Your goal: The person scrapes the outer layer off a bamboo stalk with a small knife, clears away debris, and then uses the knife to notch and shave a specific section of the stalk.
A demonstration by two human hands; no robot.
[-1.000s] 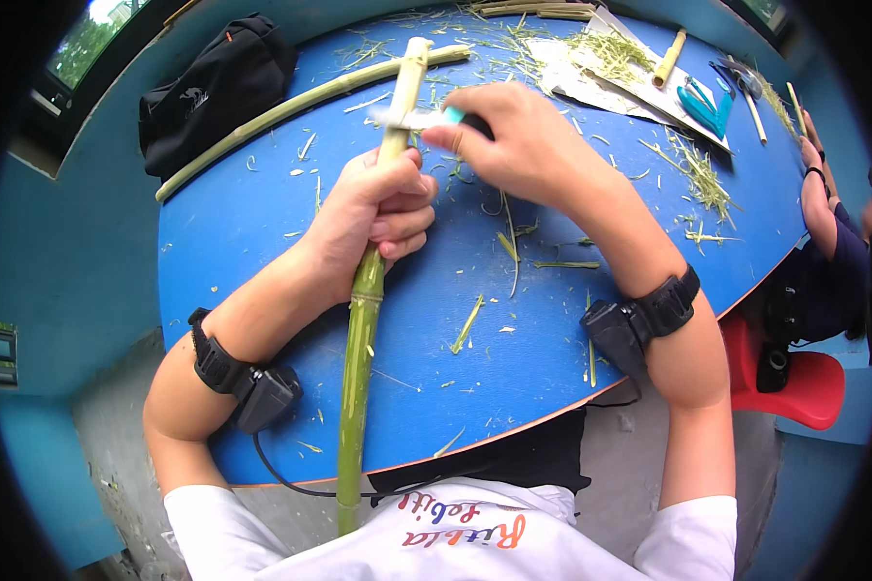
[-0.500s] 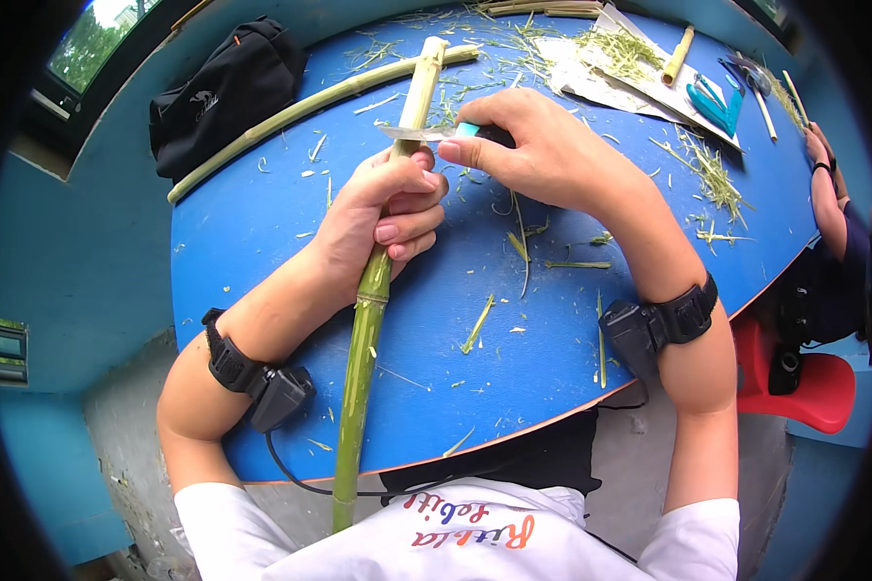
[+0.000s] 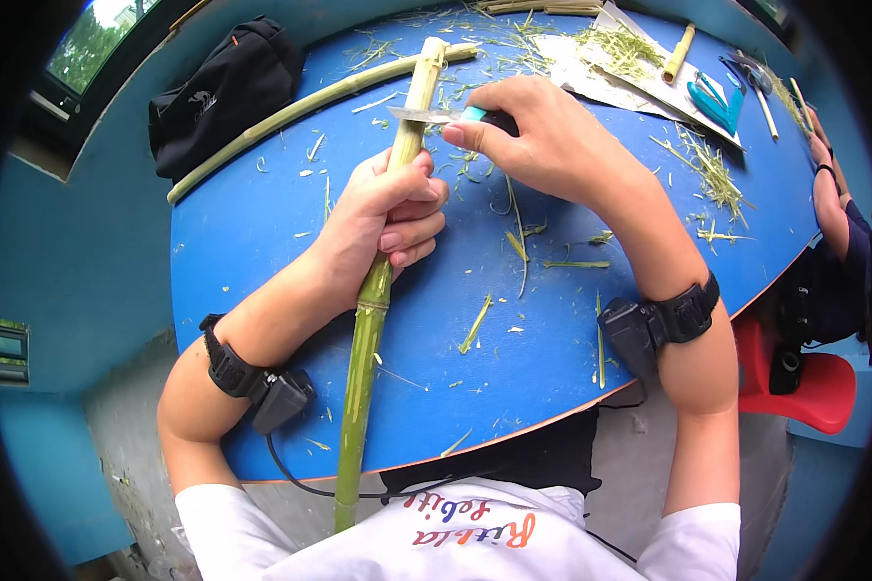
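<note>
Green bamboo pole (image 3: pixel 361 358), long axis through clamped fingers of the left hand (image 3: pixel 386 198); just beyond them, a knife (image 3: pixel 441 115), gripped in the right hand (image 3: pixel 550 134), lies crosswise

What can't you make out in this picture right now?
In the head view:
Knife handle: mostly covered by the right hand.
Green stalk, gripped stretch: wrapped by the left hand.
Its lower end: hidden at the white shirt.
Co-worker's body: partly cut off by the right rim.
</note>
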